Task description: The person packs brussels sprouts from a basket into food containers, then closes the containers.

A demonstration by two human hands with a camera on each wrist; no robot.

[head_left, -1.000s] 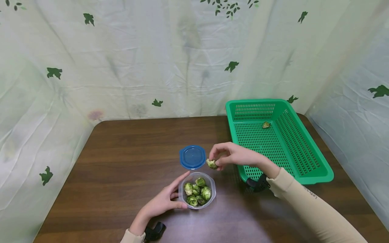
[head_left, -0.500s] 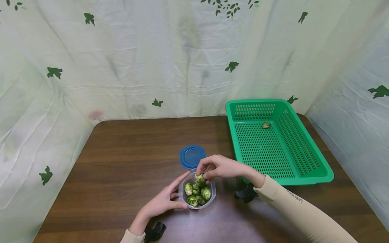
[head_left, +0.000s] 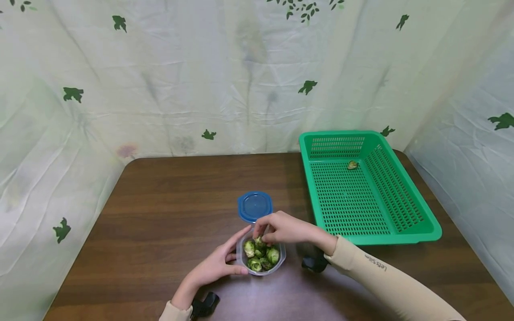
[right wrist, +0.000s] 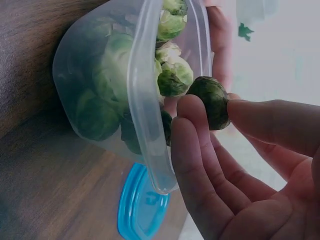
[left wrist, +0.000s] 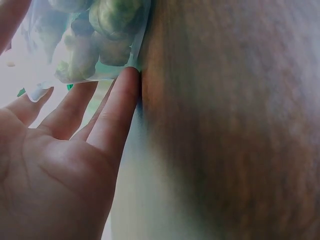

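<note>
A clear plastic container stands on the table, holding several green Brussels sprouts. My left hand rests against its left side, thumb toward the front and index finger toward the back. The left wrist view shows those fingers extended, touching the container wall. Above the container's opening, my right hand pinches one Brussels sprout between thumb and fingertips. The right wrist view has that sprout just outside the rim, close over the others. From the head view, the right fingers partly hide the container's back edge.
A blue lid lies on the table behind the container. To the right, a green perforated basket holds one Brussels sprout near its far end. A patterned curtain hangs behind the brown table.
My right hand has moved left and toward me with the sprout, from beside the basket to over the container. The left hand has stayed at the container's side.
</note>
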